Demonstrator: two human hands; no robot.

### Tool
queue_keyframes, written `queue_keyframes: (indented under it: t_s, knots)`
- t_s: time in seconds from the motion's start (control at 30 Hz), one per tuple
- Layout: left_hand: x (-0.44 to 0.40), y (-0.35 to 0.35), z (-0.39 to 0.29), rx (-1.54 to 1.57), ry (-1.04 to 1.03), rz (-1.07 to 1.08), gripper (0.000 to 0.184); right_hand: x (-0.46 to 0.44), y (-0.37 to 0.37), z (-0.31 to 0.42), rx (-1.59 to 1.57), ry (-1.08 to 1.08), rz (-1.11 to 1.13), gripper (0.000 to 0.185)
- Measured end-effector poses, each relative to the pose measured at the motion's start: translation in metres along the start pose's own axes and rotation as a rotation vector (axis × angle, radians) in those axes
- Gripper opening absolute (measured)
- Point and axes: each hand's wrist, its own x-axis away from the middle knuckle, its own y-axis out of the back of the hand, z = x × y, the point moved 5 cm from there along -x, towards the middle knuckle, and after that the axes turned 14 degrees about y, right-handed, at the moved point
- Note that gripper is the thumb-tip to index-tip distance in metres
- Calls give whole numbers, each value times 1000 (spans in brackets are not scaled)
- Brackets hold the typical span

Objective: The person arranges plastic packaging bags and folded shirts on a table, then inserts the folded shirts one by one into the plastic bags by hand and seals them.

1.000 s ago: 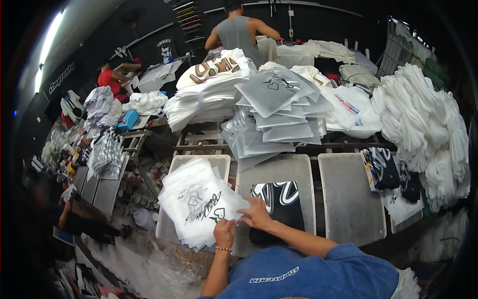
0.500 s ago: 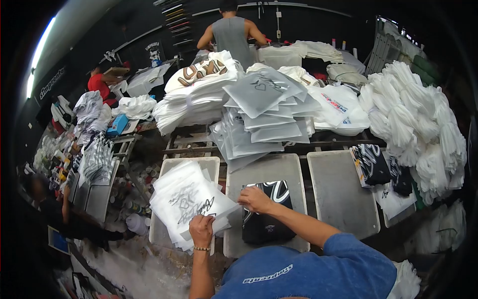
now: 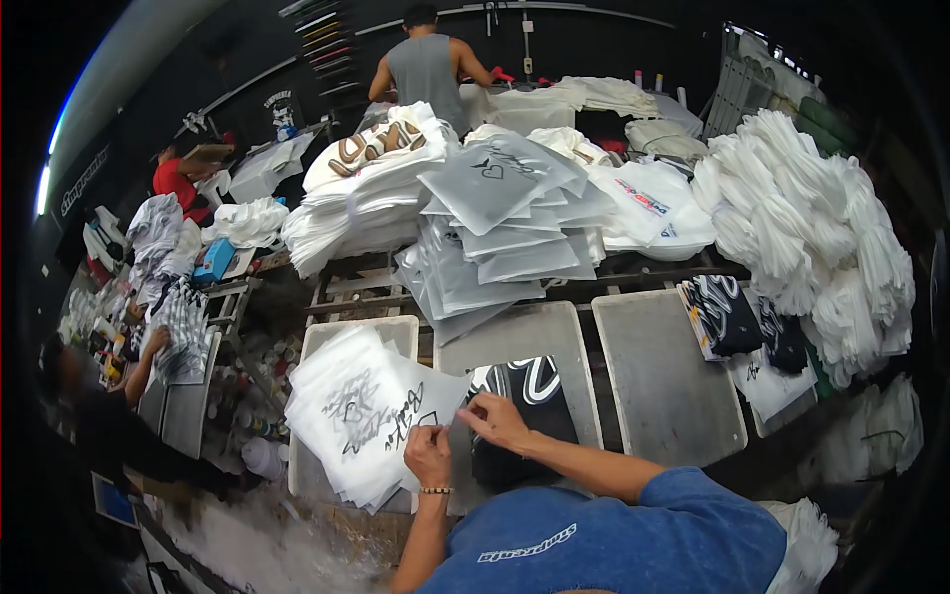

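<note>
A stack of frosted plastic bags (image 3: 341,421) with black printed lettering lies on the left board. My left hand (image 3: 427,455), a beaded bracelet at its wrist, pinches the near edge of the top plastic bag (image 3: 427,396). At that bag's right corner is my right hand (image 3: 497,421), its fingers closed on the edge. The bag's right side is lifted off the stack and reaches over the middle board. A folded black T-shirt (image 3: 534,436) with a white script print lies on that board, partly under my right hand and forearm.
Grey boards (image 3: 663,386) stand side by side. Behind them are loosely piled frosted bags (image 3: 505,233), folded white shirts (image 3: 361,203) and bundled white cloth (image 3: 782,208). Folded black shirts (image 3: 727,317) lie at right. A person in a grey top (image 3: 426,79) works at the back.
The top bag's right side has been drawn right toward the black T-shirt. My left hand has moved right, and both hands are now closer together. The view has shifted slightly.
</note>
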Motion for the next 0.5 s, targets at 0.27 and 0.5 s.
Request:
queue_keyframes:
  t_s: [0.27,0.5]
  knots:
    - [27,-41,18,124,160,361,17,47,-34,-47,-671,-467,-152,23]
    - [27,-44,19,15,17,358,17,63,-48,-50,-920,-547,-187,20]
